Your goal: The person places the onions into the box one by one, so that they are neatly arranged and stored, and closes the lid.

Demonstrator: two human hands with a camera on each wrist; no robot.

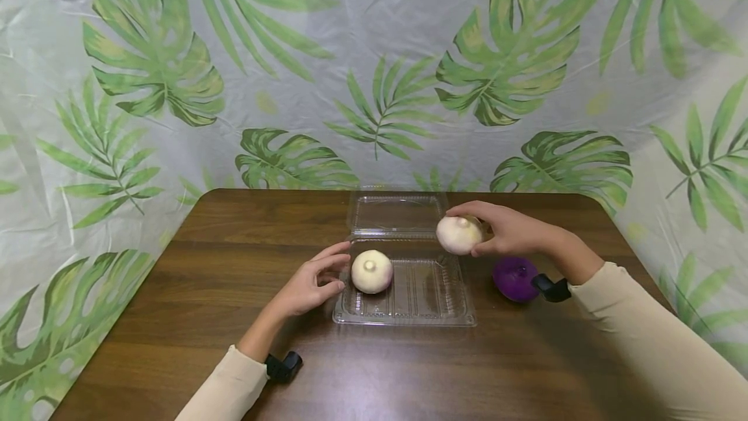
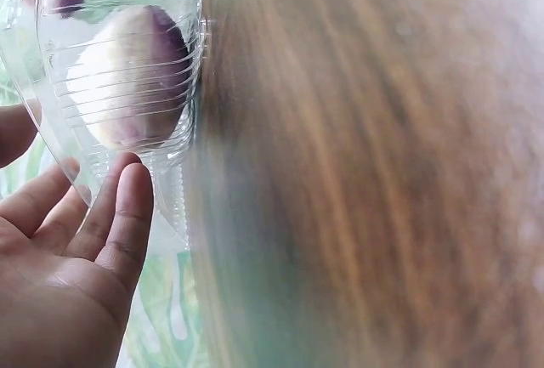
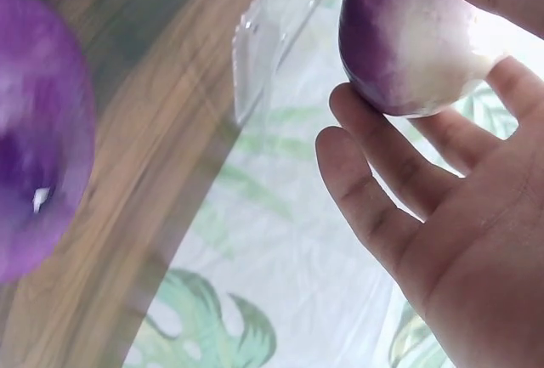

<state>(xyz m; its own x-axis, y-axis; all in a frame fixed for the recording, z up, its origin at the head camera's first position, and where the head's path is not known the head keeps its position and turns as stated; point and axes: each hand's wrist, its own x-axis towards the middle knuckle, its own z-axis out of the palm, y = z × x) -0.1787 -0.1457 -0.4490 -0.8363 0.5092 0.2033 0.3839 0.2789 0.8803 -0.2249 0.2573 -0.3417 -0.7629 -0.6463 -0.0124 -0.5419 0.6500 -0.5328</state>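
A clear plastic clamshell container (image 1: 409, 317) lies on the table with its lid (image 1: 397, 213) folded back. One white-and-purple turnip (image 1: 372, 271) sits in its left half. At that side my left hand (image 1: 306, 284) has its fingers loosely spread, fingertips right at the container's wall; in the left wrist view the same turnip (image 2: 127, 79) shows through the ribbed plastic. My right hand (image 1: 511, 229) grips a second turnip (image 1: 460, 234) between thumb and fingers, raised over the container's right back corner. The right wrist view shows this turnip's purple side (image 3: 374, 36).
A deep purple turnip-like vegetable (image 1: 515, 278) rests on the table right of the container, below my right wrist. The brown wooden table (image 1: 234, 226) ends at a leaf-patterned curtain (image 1: 386, 51) behind. Dark bands circle both wrists.
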